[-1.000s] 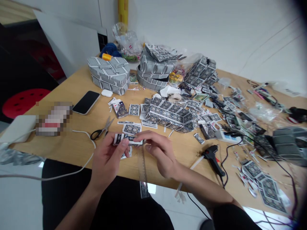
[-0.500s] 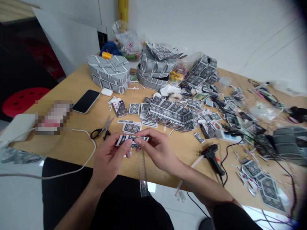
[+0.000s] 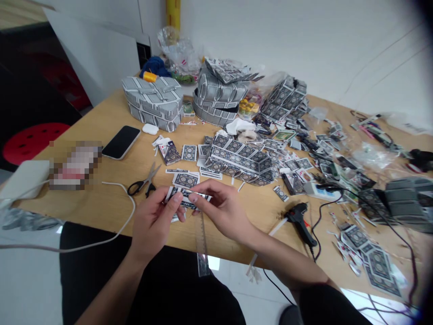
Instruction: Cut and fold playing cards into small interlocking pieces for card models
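Between my two hands is a patterned playing card (image 3: 188,201), black and white, gripped near the table's front edge. My left hand (image 3: 154,216) pinches its left end, thumb on top. At the other end, my right hand (image 3: 221,205) closes on the card with its thumb pressed on the upper face; my fingers hide part of it. A clear ruler (image 3: 201,246) juts over the table edge just below my hands. Black-handled scissors (image 3: 146,181) lie spread beside my left hand. Behind the hands are loose cards (image 3: 186,180) and an open box made of cards (image 3: 238,158).
A black glue gun (image 3: 301,225) with a glue stick in it lies to the right, its cord trailing. Card scraps (image 3: 368,257) cover the right side. Grey woven boxes (image 3: 154,104) stand at the back. A phone (image 3: 122,142) and white cable (image 3: 130,216) are on the left.
The card has tilted slightly in my fingers, and its right end sits a little lower. Both hands keep their grip in nearly the same place.
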The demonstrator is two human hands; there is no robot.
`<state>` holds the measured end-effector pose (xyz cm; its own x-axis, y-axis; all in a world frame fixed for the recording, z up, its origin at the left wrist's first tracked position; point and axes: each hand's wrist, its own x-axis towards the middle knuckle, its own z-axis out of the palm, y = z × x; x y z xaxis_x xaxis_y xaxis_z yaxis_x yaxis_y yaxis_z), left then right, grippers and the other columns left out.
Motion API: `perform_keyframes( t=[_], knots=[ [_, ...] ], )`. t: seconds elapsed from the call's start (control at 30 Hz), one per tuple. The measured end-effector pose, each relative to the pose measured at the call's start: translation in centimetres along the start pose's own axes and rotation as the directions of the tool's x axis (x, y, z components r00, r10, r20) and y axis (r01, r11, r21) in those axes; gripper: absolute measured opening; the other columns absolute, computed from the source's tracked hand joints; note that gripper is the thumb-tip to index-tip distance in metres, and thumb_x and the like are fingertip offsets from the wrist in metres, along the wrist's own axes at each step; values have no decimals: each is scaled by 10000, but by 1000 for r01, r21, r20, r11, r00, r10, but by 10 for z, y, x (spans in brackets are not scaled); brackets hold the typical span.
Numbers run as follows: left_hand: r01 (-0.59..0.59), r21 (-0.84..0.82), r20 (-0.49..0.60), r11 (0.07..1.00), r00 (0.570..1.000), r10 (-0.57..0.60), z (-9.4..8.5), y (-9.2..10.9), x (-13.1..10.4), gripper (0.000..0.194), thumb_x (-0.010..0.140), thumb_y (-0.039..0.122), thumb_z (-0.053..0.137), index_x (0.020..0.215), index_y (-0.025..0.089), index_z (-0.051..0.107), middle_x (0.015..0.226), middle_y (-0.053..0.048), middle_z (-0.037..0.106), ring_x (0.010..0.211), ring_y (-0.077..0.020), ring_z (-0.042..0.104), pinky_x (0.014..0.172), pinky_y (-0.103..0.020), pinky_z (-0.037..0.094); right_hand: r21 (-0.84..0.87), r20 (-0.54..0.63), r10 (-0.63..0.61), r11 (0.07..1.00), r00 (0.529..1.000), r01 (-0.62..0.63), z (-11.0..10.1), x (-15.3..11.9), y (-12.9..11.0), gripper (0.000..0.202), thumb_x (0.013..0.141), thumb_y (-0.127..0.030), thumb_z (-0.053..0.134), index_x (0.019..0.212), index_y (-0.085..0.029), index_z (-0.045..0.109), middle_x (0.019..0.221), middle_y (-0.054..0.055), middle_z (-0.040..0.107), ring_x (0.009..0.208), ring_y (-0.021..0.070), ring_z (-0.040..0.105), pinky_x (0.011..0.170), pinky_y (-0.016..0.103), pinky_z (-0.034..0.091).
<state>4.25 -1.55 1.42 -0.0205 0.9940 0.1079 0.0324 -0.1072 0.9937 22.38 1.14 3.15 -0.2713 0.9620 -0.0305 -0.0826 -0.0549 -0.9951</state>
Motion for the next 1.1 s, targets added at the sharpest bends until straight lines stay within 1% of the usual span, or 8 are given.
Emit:
perform_keyframes(
  t=[0.1, 0.3, 0.53, 0.7, 0.8, 0.87, 1.0, 1.1],
  knots=[
    [-21, 27, -1, 999, 1000, 21, 1, 0, 0, 164, 1048, 308, 660, 931, 221, 734, 661, 27, 706, 582, -123, 676, 587, -218, 569, -42, 1, -2, 999, 1000, 2, -1, 1, 0, 202, 909, -368, 845, 1003, -207, 767, 911, 33, 787, 747, 149, 728, 657, 287, 652],
    [-28, 55, 9, 998, 1000, 27, 2, 0, -1, 169, 1049, 292, 649, 917, 211, 717, 659, 24, 702, 584, -126, 683, 592, -218, 583, -158, -9, -75, 985, 997, 73, -4, 1, 3, 166, 924, -345, 823, 983, -201, 767, 890, 40, 806, 750, 153, 740, 627, 271, 562],
    [-47, 135, -33, 990, 998, 52, 2, 3, 1, 184, 1016, 259, 682, 842, 205, 713, 608, 50, 674, 528, -99, 645, 551, -185, 555, -300, 29, -168, 939, 985, 169, -6, -3, 2, 153, 979, -353, 785, 972, -201, 774, 894, 44, 819, 763, 168, 749, 670, 299, 567],
    [-112, 148, -31, 983, 993, 118, 2, 1, 0, 152, 1018, 198, 663, 884, 223, 731, 618, 62, 674, 551, -91, 656, 576, -176, 558, -353, 16, -229, 909, 973, 220, -7, -3, 5, 119, 956, -326, 828, 969, -216, 784, 907, 36, 827, 801, 177, 759, 708, 311, 567],
    [-127, 128, -25, 984, 991, 131, 0, -1, 0, 119, 1007, 185, 680, 919, 226, 748, 642, 60, 684, 558, -88, 654, 587, -180, 563, -332, -3, -232, 918, 973, 218, -6, -2, 5, 132, 941, -333, 844, 966, -219, 784, 910, 35, 825, 796, 172, 757, 699, 305, 563],
    [-121, 92, -46, 988, 991, 126, 0, -1, 0, 96, 1005, 188, 690, 943, 224, 754, 670, 55, 698, 569, -89, 667, 597, -184, 573, -285, -19, -190, 942, 982, 177, -4, -1, 5, 177, 919, -361, 862, 971, -215, 777, 927, 40, 818, 775, 166, 749, 654, 291, 559],
    [-110, 15, -78, 994, 991, 111, 0, -1, -1, 84, 1010, 181, 693, 963, 225, 747, 676, 59, 719, 574, -86, 699, 599, -168, 580, -35, 34, -17, 999, 999, 18, 0, 0, 4, 269, 880, -417, 889, 986, -212, 750, 816, 16, 786, 708, 169, 759, 646, 295, 616],
    [-104, -39, -74, 994, 992, 101, -1, -1, -2, 73, 1013, 189, 698, 966, 221, 743, 703, 50, 746, 579, -98, 726, 598, -175, 594, 55, 48, 8, 998, 999, -10, 0, 0, 4, 244, 874, -398, 898, 936, -208, 759, 735, 1, 764, 651, 155, 739, 638, 286, 623]
  ],
)
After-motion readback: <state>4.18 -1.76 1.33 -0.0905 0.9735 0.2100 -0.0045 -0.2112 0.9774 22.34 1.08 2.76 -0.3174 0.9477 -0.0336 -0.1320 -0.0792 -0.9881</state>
